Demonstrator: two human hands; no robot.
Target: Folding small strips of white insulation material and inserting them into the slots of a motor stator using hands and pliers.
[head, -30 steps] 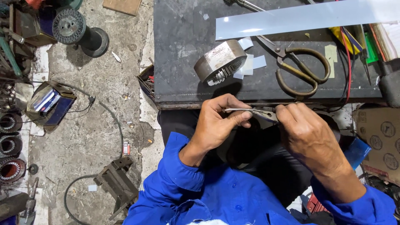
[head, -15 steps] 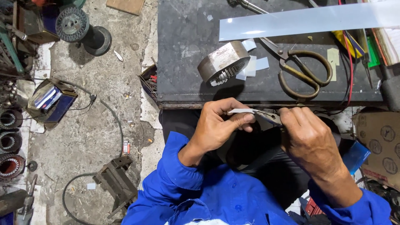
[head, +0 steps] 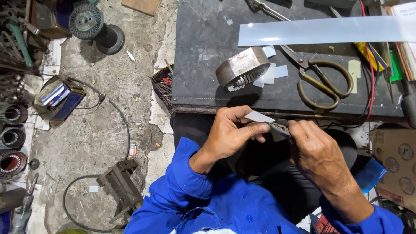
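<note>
White paper strip (head: 259,116) sits pinched between the thumb and fingers of your left hand (head: 232,132), just below the front edge of the dark surface (head: 208,65). Your right hand (head: 318,149) is clenched around small pliers (head: 279,127), whose tip meets the strip's end. On the surface above lie a round metal motor core (head: 242,67), small white paper pieces (head: 273,73) beside it, big scissors (head: 320,78) and a long pale sheet (head: 325,30). A brown cardboard box (head: 396,160) with round dark prints stands at your right; a small red-and-white pack (head: 132,151) lies on the floor (head: 108,112).
</note>
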